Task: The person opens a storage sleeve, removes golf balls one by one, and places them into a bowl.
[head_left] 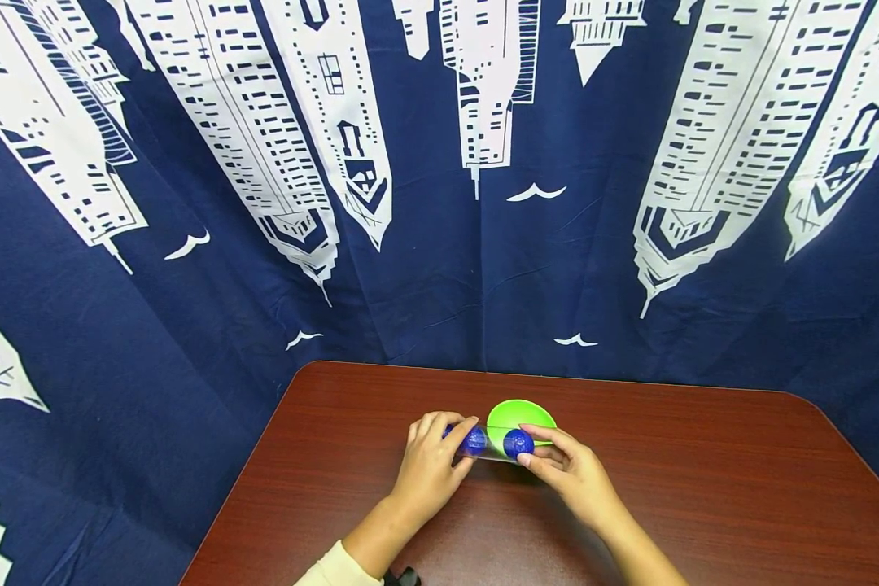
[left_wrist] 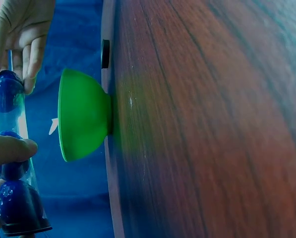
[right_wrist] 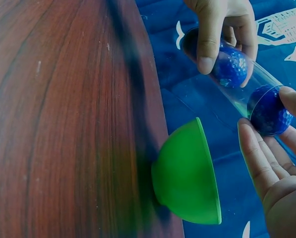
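Observation:
A clear tube with dimpled blue golf balls is held sideways above the table, close to a green bowl. My left hand grips the tube's left part, thumb across it. Three balls show along the tube in the left wrist view, the lowest one beside a dark end cap. At the other end, my right hand pinches the end golf ball between thumb and fingers. The tube's rim line crosses that ball in the right wrist view.
The bowl stands upright on a brown wooden table, just behind the tube. A dark blue cloth with white printed buildings hangs behind the table. A small black object shows near my left sleeve.

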Demonstrator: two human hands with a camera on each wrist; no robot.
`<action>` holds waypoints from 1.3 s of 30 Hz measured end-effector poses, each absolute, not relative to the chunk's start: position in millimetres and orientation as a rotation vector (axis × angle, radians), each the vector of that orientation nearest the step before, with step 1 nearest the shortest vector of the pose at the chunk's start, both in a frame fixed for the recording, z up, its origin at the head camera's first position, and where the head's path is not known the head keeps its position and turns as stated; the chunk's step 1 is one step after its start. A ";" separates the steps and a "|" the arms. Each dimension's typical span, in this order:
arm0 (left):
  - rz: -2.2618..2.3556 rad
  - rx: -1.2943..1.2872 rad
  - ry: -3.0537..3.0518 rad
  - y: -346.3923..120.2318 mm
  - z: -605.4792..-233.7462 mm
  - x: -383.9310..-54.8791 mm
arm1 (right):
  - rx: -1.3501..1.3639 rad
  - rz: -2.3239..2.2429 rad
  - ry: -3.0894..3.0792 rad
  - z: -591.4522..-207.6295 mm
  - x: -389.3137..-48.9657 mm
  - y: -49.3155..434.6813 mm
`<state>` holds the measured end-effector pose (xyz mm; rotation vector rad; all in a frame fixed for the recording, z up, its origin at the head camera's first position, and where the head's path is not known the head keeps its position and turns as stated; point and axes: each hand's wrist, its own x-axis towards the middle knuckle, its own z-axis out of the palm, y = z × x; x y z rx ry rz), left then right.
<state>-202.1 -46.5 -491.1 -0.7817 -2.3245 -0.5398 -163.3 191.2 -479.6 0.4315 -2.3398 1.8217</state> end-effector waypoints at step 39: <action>-0.890 -0.617 -2.422 -48.6 -497.7 -202.0 | 0.511 1.447 -2.428 -479.1 -194.1 209.3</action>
